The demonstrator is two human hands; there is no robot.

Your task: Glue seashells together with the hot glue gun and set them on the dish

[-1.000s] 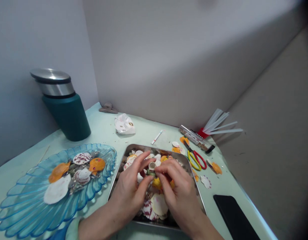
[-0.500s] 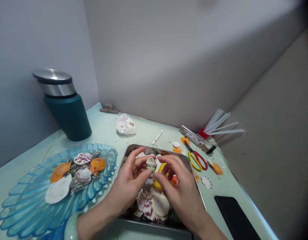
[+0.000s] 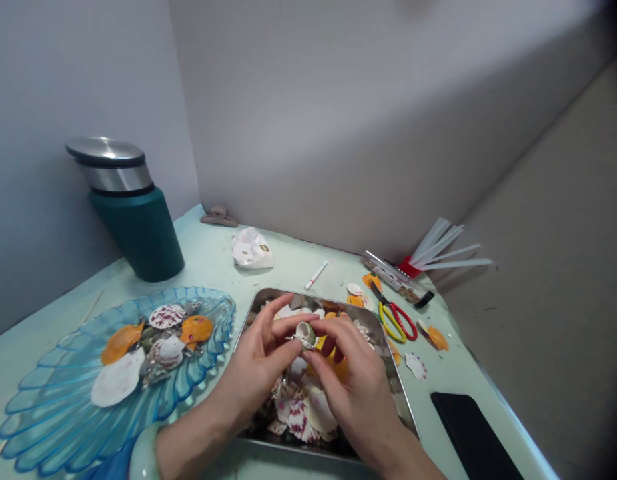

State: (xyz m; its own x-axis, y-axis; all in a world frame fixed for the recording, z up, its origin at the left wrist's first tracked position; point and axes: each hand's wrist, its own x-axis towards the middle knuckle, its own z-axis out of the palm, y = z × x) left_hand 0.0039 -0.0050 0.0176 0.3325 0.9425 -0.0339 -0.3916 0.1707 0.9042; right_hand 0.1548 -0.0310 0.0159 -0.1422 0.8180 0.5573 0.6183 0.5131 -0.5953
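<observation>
A small green-and-white snail shell (image 3: 305, 335) is pinched between the fingertips of both hands, its pale opening facing up. My left hand (image 3: 268, 347) grips it from the left, and my right hand (image 3: 351, 363) closes on its right side. Something thin and shiny shows at the left fingertips, too small to name. Both hands are above a metal tray (image 3: 405, 407) full of shells. Under them, a white scallop shell with purple streaks (image 3: 301, 417) and several yellow and orange pieces show; my hands hide part of the pile.
To the left lies a blue shell-shaped glass dish (image 3: 53, 407) with shells in it; behind it stands a green bottle (image 3: 143, 233). Red-and-yellow scissors (image 3: 395, 317), loose shells and a black phone-like slab (image 3: 471, 433) are on the right. Glue sticks (image 3: 438, 247) stand in a red holder.
The snail shell has turned between my fingers, and its opening now shows more fully. My right hand has shifted slightly left, uncovering more of the tray's right side.
</observation>
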